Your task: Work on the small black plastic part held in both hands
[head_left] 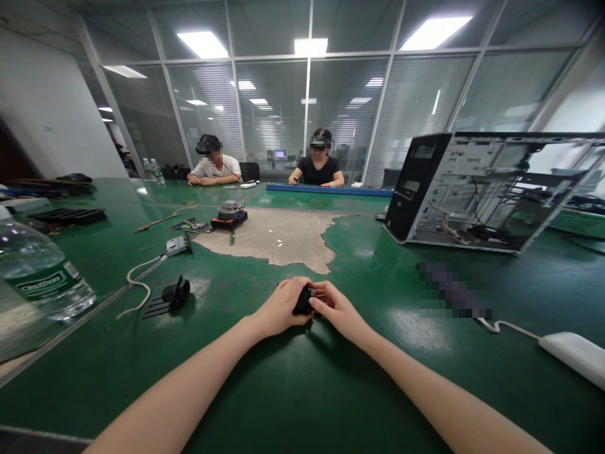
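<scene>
A small black part [302, 301] is between my two hands, low over the green table [293, 391]. My left hand [282, 306] wraps over its left side and top, with the fingers curled. On its right side, the fingertips of my right hand [331, 306] press against it, thumb and fingers bent. The hands nearly touch each other. Much of the part is hidden by the fingers, so its exact shape does not show. To the left lies a black plastic piece [176, 292] with slats.
An open computer case [425, 189] stands at the right, near a white power strip [574, 354]. A water bottle [45, 277] is at the left. A heat sink with fan [229, 213] sits on a bare tan patch [297, 233]. Two people sit across the table.
</scene>
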Motion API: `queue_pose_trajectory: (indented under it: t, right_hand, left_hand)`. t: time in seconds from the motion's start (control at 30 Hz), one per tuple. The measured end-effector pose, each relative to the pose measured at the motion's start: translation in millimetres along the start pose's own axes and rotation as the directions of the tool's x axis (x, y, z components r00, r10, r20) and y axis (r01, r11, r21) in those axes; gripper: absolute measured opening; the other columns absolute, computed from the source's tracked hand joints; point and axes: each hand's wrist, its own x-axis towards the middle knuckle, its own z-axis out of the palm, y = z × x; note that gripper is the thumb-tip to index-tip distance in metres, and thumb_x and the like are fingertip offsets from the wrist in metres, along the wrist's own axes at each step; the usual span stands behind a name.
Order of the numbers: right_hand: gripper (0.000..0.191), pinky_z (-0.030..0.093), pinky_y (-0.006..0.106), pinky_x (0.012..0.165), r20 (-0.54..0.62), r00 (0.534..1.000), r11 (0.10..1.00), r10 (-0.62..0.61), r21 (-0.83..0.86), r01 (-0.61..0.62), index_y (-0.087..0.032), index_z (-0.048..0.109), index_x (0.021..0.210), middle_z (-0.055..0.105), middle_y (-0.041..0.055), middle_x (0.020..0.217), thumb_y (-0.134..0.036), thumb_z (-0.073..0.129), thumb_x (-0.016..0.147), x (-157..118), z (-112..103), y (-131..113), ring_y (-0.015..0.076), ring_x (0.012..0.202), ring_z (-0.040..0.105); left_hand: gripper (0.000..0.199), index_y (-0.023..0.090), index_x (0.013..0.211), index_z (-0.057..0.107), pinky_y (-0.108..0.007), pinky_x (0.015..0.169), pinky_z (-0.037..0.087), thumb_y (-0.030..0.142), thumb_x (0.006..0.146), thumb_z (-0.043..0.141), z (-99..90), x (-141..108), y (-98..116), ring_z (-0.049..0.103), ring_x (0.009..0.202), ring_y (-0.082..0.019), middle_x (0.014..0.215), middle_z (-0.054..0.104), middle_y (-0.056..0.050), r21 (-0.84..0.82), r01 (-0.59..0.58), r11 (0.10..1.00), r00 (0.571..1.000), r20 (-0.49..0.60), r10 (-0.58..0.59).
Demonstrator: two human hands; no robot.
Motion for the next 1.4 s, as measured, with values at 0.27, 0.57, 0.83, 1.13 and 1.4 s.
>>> queue_pose_trajectory:
  t: [0.27,0.57,0.83,1.13,1.4]
  right_hand:
    - [0.016,0.049,0.029,0.072,-0.066,0.992,0.993,-0.112,-0.04,0.109,-0.02,0.051,0.089,0.054,0.0026,0.092,-0.027,0.053,0.075,-2.2,1.9,3.4,0.017,0.093,0.054]
    - [0.024,0.049,0.031,0.072,-0.022,1.0,1.0,-0.016,-0.023,0.015,-0.02,0.046,0.097,0.054,0.0045,0.095,-0.026,0.053,0.075,0.9,0.0,5.7,0.0158,0.087,0.056]
    - [0.013,0.049,0.028,0.073,-0.083,0.987,0.989,-0.134,-0.076,0.128,-0.02,0.051,0.087,0.053,0.0032,0.094,-0.026,0.053,0.075,-3.1,1.4,0.7,0.016,0.09,0.054]
    - [0.025,0.049,0.03,0.071,-0.032,0.999,0.999,-0.016,-0.029,0.015,-0.02,0.046,0.096,0.055,0.0041,0.093,-0.027,0.054,0.074,0.6,-0.4,3.8,0.0156,0.084,0.056]
    - [0.016,0.049,0.029,0.072,-0.039,0.994,0.994,-0.103,-0.034,0.102,-0.02,0.05,0.089,0.055,0.0024,0.091,-0.027,0.053,0.075,-2.7,0.4,2.5,0.0163,0.091,0.055]
  left_hand:
    - [0.054,0.022,0.111,0.033,-0.039,0.089,0.033,0.022,0.065,0.061,0.2,-0.1,-0.1,0.045,0.1,-0.022,0.106,0.048,-0.005,-0.003,-0.012,1.0,1.0,-0.001,0.012]
    - [0.053,0.022,0.111,0.034,-0.038,0.09,0.033,0.024,0.065,0.061,0.5,-0.3,-1.1,0.045,0.1,-0.021,0.107,0.048,-0.005,0.004,-0.009,1.0,1.0,-0.001,0.009]
    - [0.055,0.022,0.113,0.032,-0.039,0.09,0.033,0.024,0.066,0.061,0.1,-0.8,-0.8,0.045,0.1,-0.022,0.108,0.048,-0.005,0.002,-0.01,1.0,1.0,0.001,0.01]
    - [0.052,0.022,0.11,0.035,-0.039,0.089,0.033,0.025,0.064,0.062,1.5,-0.5,-2.2,0.046,0.099,-0.022,0.105,0.049,-0.005,-0.001,0.001,1.0,1.0,-0.012,-0.001]
    - [0.055,0.022,0.111,0.034,-0.038,0.089,0.034,0.023,0.063,0.062,1.5,-0.5,-1.5,0.046,0.099,-0.021,0.104,0.049,-0.005,0.005,-0.004,1.0,1.0,-0.01,0.004]
